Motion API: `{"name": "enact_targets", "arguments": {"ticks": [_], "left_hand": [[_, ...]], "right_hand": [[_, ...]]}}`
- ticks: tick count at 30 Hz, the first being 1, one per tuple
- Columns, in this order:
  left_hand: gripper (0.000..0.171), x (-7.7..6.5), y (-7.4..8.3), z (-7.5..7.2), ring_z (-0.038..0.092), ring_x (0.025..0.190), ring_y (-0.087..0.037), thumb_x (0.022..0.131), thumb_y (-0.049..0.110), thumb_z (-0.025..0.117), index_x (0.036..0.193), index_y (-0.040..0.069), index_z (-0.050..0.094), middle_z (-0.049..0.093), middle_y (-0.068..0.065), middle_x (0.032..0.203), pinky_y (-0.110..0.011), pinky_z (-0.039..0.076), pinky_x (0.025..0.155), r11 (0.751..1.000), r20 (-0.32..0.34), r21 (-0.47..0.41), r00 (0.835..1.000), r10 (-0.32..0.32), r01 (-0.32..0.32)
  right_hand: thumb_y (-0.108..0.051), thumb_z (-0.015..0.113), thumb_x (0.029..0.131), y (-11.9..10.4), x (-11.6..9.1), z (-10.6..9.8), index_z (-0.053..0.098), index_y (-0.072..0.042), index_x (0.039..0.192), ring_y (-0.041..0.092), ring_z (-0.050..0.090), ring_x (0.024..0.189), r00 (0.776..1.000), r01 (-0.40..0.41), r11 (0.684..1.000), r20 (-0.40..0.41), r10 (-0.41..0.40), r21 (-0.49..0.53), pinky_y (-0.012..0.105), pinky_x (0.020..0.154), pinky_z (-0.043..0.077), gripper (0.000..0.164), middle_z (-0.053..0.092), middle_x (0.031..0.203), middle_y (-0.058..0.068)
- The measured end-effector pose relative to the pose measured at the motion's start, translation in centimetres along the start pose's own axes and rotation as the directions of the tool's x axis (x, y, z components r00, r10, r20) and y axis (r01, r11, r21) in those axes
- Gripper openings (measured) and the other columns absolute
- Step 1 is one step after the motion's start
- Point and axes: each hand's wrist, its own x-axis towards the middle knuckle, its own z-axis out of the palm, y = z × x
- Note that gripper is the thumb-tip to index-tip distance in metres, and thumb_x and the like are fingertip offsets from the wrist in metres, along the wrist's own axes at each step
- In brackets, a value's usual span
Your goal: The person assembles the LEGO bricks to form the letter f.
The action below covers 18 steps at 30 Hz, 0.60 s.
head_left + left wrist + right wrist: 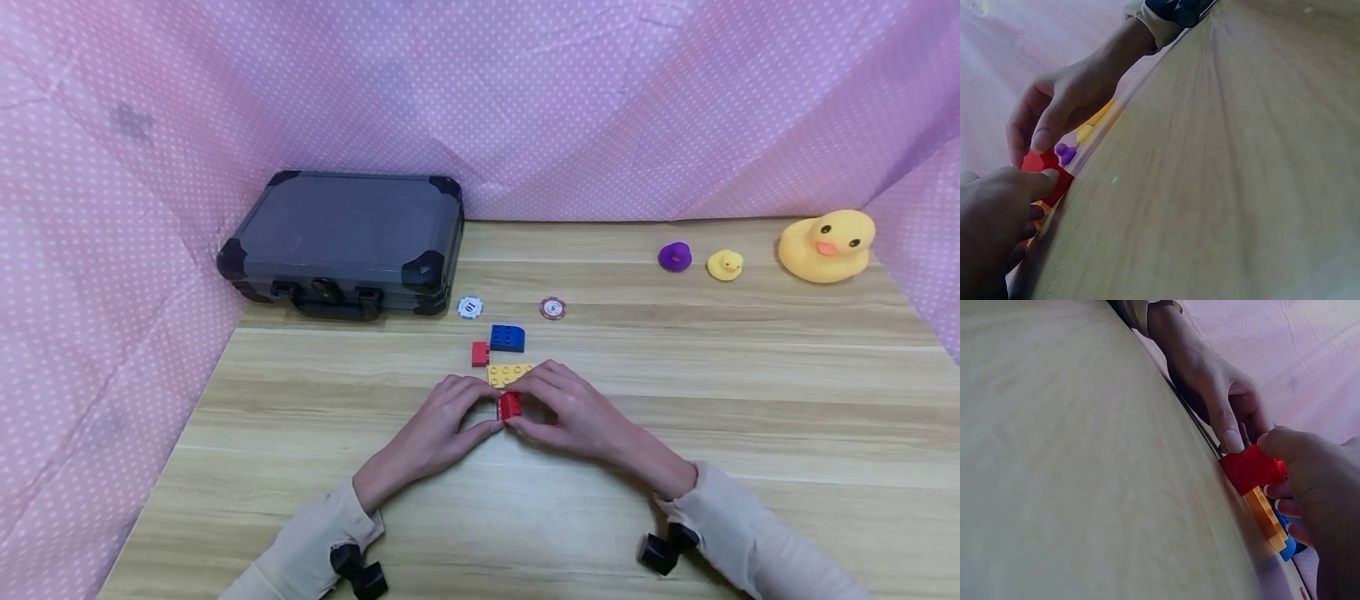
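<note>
Just in front of the yellow brick (504, 375), a red toy building brick (509, 406) is held between both hands on the wooden table. My left hand (444, 422) pinches it from the left with thumb and fingers. From the other side, my right hand (572, 414) grips it the same way, its fingers overlapping part of the yellow brick. Sloping faces show on the red brick (1252, 469) in the right wrist view. Beyond lie a small red brick (480, 354) on its side and a blue brick (507, 338). Fingers hide much of the held brick.
A grey case (345, 225) with black corners stands at the back left. Near it lie a white-blue poker chip (470, 307) and a red one (552, 308). Purple (675, 257), small yellow (724, 265) and large yellow (825, 248) ducks line the back right, before a pink dotted curtain (570, 108).
</note>
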Motion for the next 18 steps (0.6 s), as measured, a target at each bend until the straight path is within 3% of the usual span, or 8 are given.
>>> {"name": "enact_targets", "arguments": {"ticks": [18], "left_hand": [[0.039,0.00,-0.05,-0.03,0.051,0.121,-0.014,0.096,0.029,0.077,0.132,0.017,0.065,0.065,0.005,0.130,-0.041,0.045,0.104,1.000,0.006,-0.004,1.000,-0.001,0.001]], "right_hand": [[-0.028,0.083,0.089,-0.14,0.29,0.26,0.072,-0.012,0.123,0.014,0.058,0.110,1.000,0.021,1.000,-0.015,-0.021,-0.004,0.035,0.092,0.053,0.039,0.069,0.119,-0.003]]}}
